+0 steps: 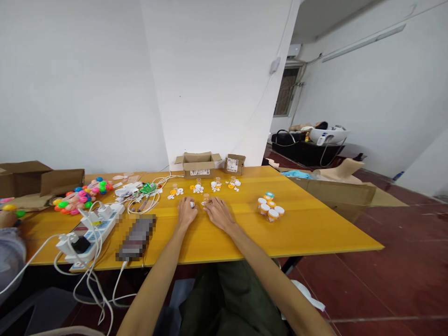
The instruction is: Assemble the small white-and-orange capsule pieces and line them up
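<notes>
My left hand (187, 213) rests on the yellow table with its fingers curled around a small white round piece (192, 204). To its right, my right hand (220, 212) lies palm down, fingers stretched toward a small white printed piece (203, 203); anything under the fingertips is hidden. A small clear cup (206, 197) stands just beyond the fingers. Farther back are several similar clear cups (218, 180), each with little piles of white printed discs (198, 188) and orange lids (231, 186) around it.
On the right stands a cluster of lidded jars (273, 214). Two cardboard boxes (198, 165) sit by the wall. To the left lie a phone (136, 239), a power strip (94, 233) with cables, and colourful balls (82, 198). Another person's sleeve (12, 252) shows at far left.
</notes>
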`<state>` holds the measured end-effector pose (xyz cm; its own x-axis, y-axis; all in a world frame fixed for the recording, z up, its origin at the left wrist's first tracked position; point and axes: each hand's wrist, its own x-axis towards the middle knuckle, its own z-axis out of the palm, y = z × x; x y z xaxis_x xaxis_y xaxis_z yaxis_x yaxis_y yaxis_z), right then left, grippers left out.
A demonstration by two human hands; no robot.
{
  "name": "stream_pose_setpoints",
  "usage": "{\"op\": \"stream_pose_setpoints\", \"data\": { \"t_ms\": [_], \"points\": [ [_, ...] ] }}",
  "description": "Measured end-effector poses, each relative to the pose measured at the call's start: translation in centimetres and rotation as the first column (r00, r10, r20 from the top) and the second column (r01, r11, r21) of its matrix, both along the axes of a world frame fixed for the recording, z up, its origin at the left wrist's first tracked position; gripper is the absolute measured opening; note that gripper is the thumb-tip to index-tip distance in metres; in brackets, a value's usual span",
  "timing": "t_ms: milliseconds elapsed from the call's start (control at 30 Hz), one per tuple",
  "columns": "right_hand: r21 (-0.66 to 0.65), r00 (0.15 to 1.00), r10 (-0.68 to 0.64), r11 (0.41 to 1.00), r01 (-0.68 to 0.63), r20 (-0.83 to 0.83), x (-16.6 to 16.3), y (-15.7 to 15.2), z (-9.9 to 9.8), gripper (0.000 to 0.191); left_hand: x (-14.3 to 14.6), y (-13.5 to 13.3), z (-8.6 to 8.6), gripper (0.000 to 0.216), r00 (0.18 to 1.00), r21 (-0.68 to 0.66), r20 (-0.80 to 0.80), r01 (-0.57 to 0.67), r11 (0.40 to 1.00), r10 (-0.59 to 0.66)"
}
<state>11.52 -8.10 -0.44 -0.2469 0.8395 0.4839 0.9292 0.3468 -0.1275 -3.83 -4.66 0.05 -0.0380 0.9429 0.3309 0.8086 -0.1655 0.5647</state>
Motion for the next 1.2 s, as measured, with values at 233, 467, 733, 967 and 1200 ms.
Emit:
{"op": "stream_pose_setpoints", "data": {
  "t_ms": [233,467,733,967,1200],
  "points": [
    [-0.078,0.992,-0.124,0.989,0.125,0.016,-0.3,-0.7,0.7,0.033,0.2,-0.3,0.0,0.023,0.998,0.035,-0.054,0.029,0.999,-0.028],
    [-0.119,0.992,-0.122,0.985,0.125,0.03,-0.3,-0.7,0.8,0.035,0.4,-0.8,-0.6,0.036,0.953,0.12,-0.214,0.242,0.963,-0.213],
    [-0.072,0.997,-0.08,0.994,0.079,-0.009,-0.1,-0.1,-0.2,0.034,0.5,-1.3,-0.2,0.034,0.949,0.09,-0.23,0.242,0.966,-0.216],
    [-0.009,0.998,-0.032,0.999,0.031,-0.049,0.1,0.3,-0.9,0.034,0.8,-1.4,0.3,0.037,0.972,0.037,-0.209,0.114,0.993,-0.104],
    [-0.034,0.997,-0.048,0.998,0.046,-0.056,0.0,0.1,-0.6,0.035,0.5,-1.6,0.6,0.032,0.989,-0.018,-0.141,-0.045,0.999,0.042]
  ]
}}
